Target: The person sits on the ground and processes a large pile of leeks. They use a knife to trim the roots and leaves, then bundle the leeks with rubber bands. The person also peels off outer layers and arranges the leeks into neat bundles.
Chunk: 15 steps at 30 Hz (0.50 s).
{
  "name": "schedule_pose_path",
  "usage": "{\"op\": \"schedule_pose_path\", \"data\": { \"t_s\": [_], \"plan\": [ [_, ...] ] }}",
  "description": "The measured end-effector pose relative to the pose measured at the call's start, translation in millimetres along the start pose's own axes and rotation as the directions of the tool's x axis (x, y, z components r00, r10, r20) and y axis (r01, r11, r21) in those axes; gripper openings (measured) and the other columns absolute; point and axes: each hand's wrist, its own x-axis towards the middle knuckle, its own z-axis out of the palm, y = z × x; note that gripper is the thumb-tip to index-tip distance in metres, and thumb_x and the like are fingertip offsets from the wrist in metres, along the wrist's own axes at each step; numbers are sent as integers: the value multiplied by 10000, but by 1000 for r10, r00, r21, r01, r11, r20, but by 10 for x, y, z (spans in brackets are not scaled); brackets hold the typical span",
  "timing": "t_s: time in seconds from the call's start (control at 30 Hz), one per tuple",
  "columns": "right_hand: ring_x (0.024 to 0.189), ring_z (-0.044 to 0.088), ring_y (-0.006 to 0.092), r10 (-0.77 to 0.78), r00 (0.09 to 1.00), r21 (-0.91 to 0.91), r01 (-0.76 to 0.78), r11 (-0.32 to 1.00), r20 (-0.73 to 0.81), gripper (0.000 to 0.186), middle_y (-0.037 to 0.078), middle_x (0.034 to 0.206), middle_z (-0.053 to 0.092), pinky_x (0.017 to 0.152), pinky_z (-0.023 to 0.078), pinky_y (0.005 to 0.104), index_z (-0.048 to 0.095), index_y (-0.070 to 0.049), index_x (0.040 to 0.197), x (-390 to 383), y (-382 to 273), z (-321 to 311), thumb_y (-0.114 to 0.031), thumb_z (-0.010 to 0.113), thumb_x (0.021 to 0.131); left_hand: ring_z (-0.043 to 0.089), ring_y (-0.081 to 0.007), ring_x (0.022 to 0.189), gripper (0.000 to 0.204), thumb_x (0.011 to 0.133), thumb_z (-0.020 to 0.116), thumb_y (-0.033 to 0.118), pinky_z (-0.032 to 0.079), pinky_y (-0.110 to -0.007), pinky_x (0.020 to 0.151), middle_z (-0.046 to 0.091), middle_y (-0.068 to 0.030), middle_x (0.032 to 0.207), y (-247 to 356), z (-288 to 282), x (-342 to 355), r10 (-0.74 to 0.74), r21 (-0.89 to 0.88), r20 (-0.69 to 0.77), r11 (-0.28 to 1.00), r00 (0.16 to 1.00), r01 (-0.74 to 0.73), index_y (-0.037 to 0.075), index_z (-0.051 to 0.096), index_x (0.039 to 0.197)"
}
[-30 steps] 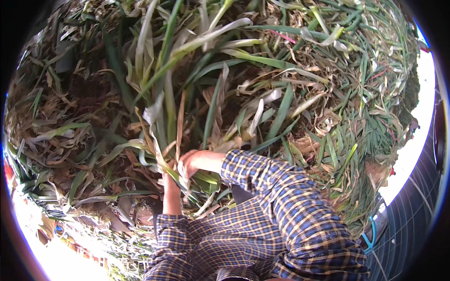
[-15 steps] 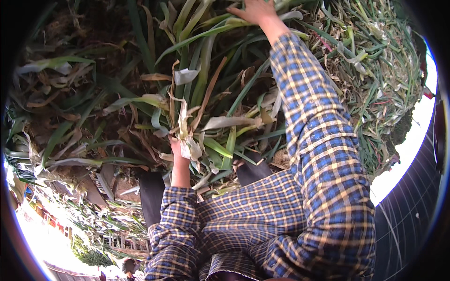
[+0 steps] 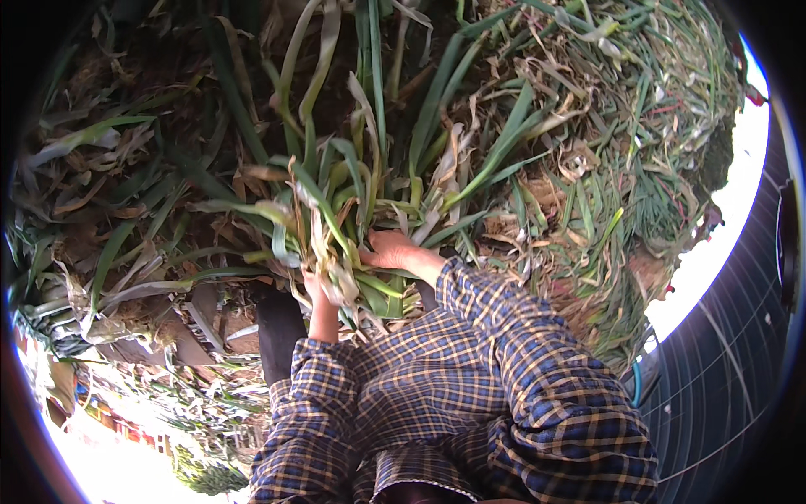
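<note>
Low in the middle of the pile, my left hand (image 3: 316, 286) is closed around a bunch of leafy onion stalks (image 3: 336, 273) with pale, papery outer leaves. Just right of it, my right hand (image 3: 389, 249) presses against the same clump. Its fingers curl in among the green onion stalks (image 3: 367, 202), whose long leaves stand upright and fan away from me. Leaves cover part of the fingers on both hands.
A thick heap of green and dried leaves (image 3: 126, 185) spreads to the left and ahead. More leaf litter (image 3: 604, 193) lies on the right, beside a dark lined sheet (image 3: 714, 378). My dark trouser leg (image 3: 279, 328) is close to my left wrist.
My right hand has come back from the far top of the pile to beside my left hand, and stalks now stand gathered there. My left hand has hardly moved.
</note>
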Motion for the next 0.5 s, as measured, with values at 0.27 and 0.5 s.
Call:
{"op": "schedule_pose_path", "data": {
  "t_s": [0.27, 0.5],
  "plan": [
    [912, 609, 257, 141, 399, 96, -129, 987, -906, 490, 157, 1051, 606, 782, 514, 408, 570, -56, 1106, -136, 1033, -1231, -479, 654, 873, 431, -313, 1307, 1078, 739, 818, 415, 365, -418, 1084, 332, -241, 1486, 133, -697, 60, -5, 117, -417, 991, 909, 59, -33, 193, 1495],
    [1268, 478, 298, 786, 424, 884, 83, 461, -449, 908, 168, 1385, 488, 1034, 393, 397, 403, 12, 1391, 87, 1974, -1409, -596, 696, 783, 569, -273, 1146, 816, 910, 622, 502, 468, -396, 961, 513, -115, 1368, -67, -478, 291, -396, -701, 183, 589, 900, 402, 78, 226, 1483]
  ]
}}
